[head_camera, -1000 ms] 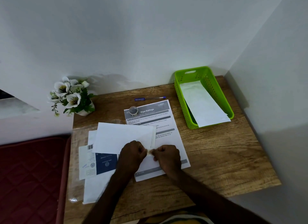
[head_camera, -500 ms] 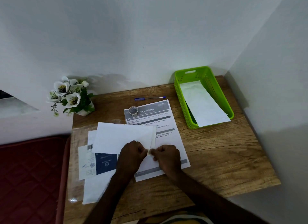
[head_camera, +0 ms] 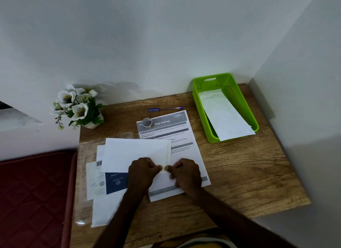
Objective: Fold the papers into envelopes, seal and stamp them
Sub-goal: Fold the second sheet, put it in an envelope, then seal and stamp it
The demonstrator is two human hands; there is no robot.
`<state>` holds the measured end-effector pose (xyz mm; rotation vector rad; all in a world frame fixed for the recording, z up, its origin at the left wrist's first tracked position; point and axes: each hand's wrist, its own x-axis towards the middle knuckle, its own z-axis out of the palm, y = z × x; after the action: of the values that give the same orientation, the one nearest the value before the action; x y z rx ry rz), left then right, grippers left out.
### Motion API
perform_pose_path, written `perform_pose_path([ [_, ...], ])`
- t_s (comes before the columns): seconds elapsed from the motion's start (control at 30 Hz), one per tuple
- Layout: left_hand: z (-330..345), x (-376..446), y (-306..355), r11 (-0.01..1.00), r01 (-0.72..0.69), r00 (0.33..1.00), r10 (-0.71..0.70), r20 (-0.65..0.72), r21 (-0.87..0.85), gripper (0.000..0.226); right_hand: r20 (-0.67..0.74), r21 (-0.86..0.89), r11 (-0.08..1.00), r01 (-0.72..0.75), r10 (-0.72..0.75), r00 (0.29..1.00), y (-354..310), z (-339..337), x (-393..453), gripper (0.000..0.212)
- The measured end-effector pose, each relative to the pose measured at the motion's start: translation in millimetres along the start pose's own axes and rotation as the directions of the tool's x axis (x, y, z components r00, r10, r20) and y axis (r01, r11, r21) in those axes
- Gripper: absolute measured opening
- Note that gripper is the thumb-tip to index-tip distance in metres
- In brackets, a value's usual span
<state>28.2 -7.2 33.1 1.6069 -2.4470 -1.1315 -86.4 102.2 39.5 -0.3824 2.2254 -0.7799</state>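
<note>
A white envelope [head_camera: 132, 153] lies on a printed sheet headed "Wipe Railings" [head_camera: 177, 137] in the middle of the wooden table [head_camera: 239, 174]. Its flap edge [head_camera: 168, 151] runs down the right side. My left hand [head_camera: 142, 174] and my right hand [head_camera: 186, 174] meet at the envelope's lower right corner. Both pinch a small pale strip of tape [head_camera: 164, 171] between their fingertips. A small tape roll [head_camera: 147, 122] stands on the sheet's top left corner. More papers, one with a dark blue panel [head_camera: 115, 183], lie under the envelope to the left.
A green plastic basket [head_camera: 203, 109] at the back right holds a white envelope [head_camera: 225, 115]. A blue pen [head_camera: 165, 109] lies near the wall. A pot of white flowers [head_camera: 77, 107] stands at the back left. A red mattress [head_camera: 33, 198] borders the table's left edge.
</note>
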Motion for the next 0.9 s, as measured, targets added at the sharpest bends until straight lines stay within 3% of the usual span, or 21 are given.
perform_pose_path([
  [0.23, -8, 8, -6, 0.999, 0.031, 0.998, -0.030, 0.062, -0.018, 0.033, -0.003, 0.021, 0.999, -0.043, 0.043, 0.999, -5, 6, -6, 0.021],
  [0.43, -12, 13, -10, 1.000, 0.010, 0.996, -0.009, 0.090, -0.005, 0.029, -0.002, -0.053, 0.999, -0.004, 0.004, 1.000, -12, -1, -6, 0.033],
  [0.77, -13, 12, -8, 1.000, -0.012, 0.998, 0.012, 0.067, -0.007, 0.033, 0.208, 0.043, 0.998, -0.039, 0.029, 0.978, -9, -13, 5, 0.023],
  [0.9, -13, 15, -10, 1.000, -0.026, 0.995, 0.026, 0.093, 0.008, 0.032, 0.172, 0.013, 1.000, -0.003, 0.001, 0.985, -10, -11, 3, 0.030],
])
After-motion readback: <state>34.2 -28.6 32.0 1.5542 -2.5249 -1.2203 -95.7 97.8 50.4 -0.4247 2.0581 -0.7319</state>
